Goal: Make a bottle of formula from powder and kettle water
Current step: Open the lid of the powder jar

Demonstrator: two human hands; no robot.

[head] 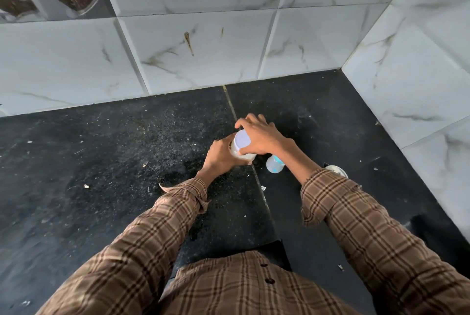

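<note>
A small white powder container point(241, 145) with a pale lilac lid stands on the black stone counter point(114, 162). My left hand point(222, 158) wraps around its body from the left. My right hand point(259, 136) grips the lid from above, fingers spread round its rim. Just to the right, under my right wrist, a clear baby bottle point(274, 163) with blue markings sits on the counter, partly hidden by my forearm. No kettle is in view.
A white round object point(337, 169) peeks out behind my right sleeve. Marble-patterned tiled walls point(203, 47) close the counter at the back and right, forming a corner. Crumbs and specks litter the counter. A seam runs down the counter's middle.
</note>
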